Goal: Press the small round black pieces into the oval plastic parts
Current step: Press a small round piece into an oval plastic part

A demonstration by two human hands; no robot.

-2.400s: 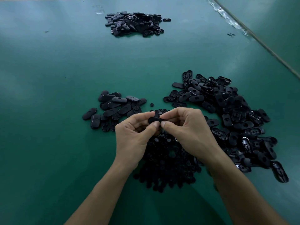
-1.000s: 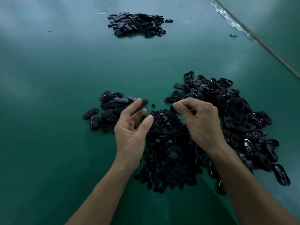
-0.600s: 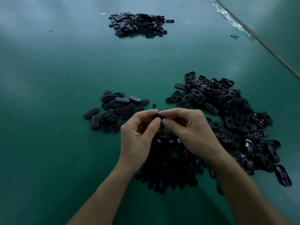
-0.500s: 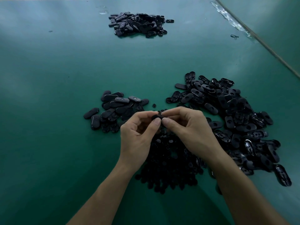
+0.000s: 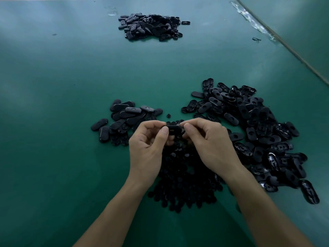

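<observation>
- Far left: bare stretch of matte green tabletop (image 5: 53, 157), streaked with soft glare.
- Left of centre: small heap of smooth black oval plastic parts (image 5: 124, 120), mostly rounded side up, lying just beyond the left hand.
- Far edge of the table, well apart from everything else: another heap of black oval plastic parts (image 5: 151, 26), jumbled both ways up.
- Left hand (image 5: 146, 148): fingers curled, thumb and forefinger pinching the left end of one black oval plastic part (image 5: 173, 129), raised above the table between both hands.
- Just beyond the fingertips: single small round black piece (image 5: 168, 115), alone on the green surface between the two near heaps.
- Held oval part: level, long side running left to right, gripped at both ends; impossible to tell whether a round piece sits in it.
- Beneath both wrists and forearms: dense dark heap of small round black pieces (image 5: 183, 184), spreading back toward the camera.
- Right hand (image 5: 211, 147): fingers curled, thumb and forefinger clamped on the right end of the same oval part.
- Right: largest heap of black oval plastic parts (image 5: 258, 125), many hollow side up with a hole showing, reaching from mid-table to the near right.
- Upper right: strip of crinkled clear tape (image 5: 252, 20) along a diagonal seam (image 5: 293, 54), with a small dark scrap (image 5: 256, 39) near it, too small to identify.
</observation>
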